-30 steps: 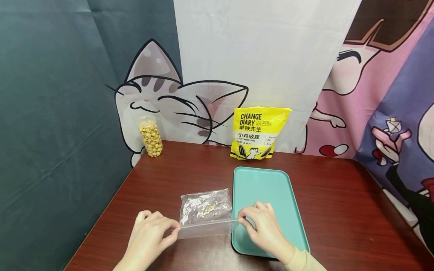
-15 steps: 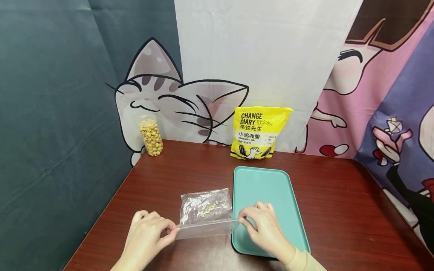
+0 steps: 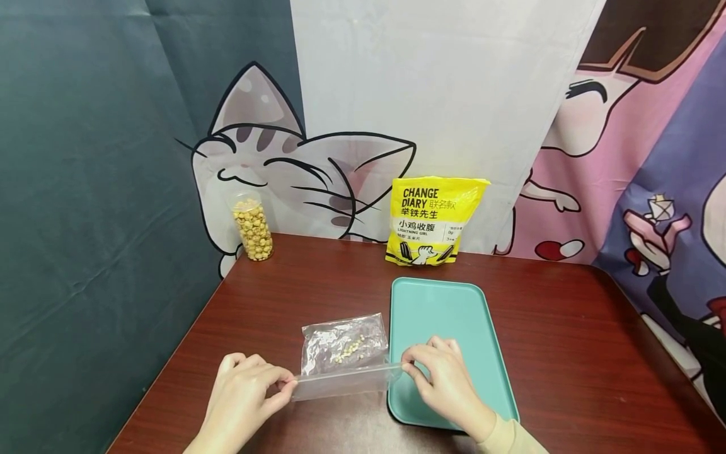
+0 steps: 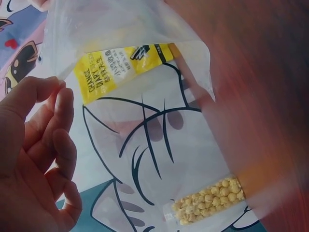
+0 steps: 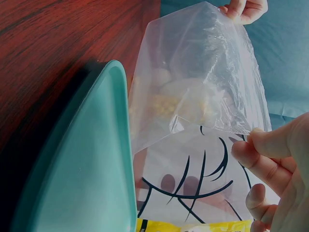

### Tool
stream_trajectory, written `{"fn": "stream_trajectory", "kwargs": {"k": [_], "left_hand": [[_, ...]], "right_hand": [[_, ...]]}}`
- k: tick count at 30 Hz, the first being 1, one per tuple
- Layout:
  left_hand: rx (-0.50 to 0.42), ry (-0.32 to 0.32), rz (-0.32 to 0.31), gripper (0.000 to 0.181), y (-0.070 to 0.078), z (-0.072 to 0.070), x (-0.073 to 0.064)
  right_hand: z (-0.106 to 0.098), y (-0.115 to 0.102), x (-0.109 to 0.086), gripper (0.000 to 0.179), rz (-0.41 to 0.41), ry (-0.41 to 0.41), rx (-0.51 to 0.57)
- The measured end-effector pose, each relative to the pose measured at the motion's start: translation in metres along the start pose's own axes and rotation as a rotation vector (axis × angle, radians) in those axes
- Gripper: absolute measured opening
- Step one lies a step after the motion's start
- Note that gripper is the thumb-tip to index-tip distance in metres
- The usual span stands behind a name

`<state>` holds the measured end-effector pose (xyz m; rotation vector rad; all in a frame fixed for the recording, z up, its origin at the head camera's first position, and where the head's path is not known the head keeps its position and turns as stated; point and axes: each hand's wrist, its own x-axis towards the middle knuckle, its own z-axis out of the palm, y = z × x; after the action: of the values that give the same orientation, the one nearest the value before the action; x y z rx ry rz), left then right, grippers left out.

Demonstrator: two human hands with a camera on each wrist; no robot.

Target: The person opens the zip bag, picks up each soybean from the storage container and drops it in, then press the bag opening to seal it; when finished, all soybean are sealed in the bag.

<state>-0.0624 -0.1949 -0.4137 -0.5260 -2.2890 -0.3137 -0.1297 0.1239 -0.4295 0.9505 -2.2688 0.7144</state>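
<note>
A clear plastic bag [image 3: 343, 383] is stretched between both hands by its upper edge. My left hand [image 3: 244, 396] pinches one end between thumb and index finger. At the other end, my right hand [image 3: 442, 386] pinches the edge over the tray, its other fingers loosely bent. Both wrist views show the bag hanging from the fingertips, see-through and slightly cloudy. Just beyond the held edge, crinkled clear plastic [image 3: 323, 345] contains or bears small pale-yellow pieces [image 3: 350, 349]. Whether that plastic belongs to the same bag, I cannot tell.
A teal tray [image 3: 439, 309] lies right of the bag, partly under my right hand. Behind it stands a yellow snack pouch [image 3: 433, 221]. A clear container of popcorn [image 3: 253, 232] stands at the back left of the brown table [image 3: 567, 353], before a cartoon backdrop.
My hands have drawn very slightly apart along the bag's edge, the left moving a little left and the right a little right. Both keep their pinch.
</note>
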Motion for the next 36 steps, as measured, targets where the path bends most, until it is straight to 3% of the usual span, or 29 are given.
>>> {"fn": "stream_trajectory", "kwargs": {"k": [14, 20, 24, 29, 33, 36], "left_hand": [[-0.013, -0.029, 0.002, 0.011, -0.002, -0.003, 0.004], [-0.072, -0.052, -0.035, 0.018, -0.006, -0.006, 0.009], [-0.136, -0.010, -0.044, 0.022, -0.009, -0.012, 0.014], [-0.158, 0.054, -0.060, 0.017, -0.010, -0.021, 0.022], [-0.178, 0.092, -0.098, 0.004, -0.009, -0.031, 0.033], [-0.208, 0.127, -0.143, 0.027, -0.007, -0.036, 0.040]], "right_hand": [[-0.004, 0.003, 0.001, 0.019, -0.018, 0.030, -0.015], [-0.008, 0.004, 0.004, 0.020, 0.005, -0.014, 0.026], [-0.012, 0.003, 0.011, 0.019, -0.009, 0.028, 0.117], [-0.019, 0.000, 0.025, 0.003, -0.040, 0.121, 0.220], [-0.027, -0.004, 0.038, 0.012, -0.038, 0.156, 0.248], [-0.033, -0.007, 0.047, 0.014, -0.027, 0.169, 0.259]]}}
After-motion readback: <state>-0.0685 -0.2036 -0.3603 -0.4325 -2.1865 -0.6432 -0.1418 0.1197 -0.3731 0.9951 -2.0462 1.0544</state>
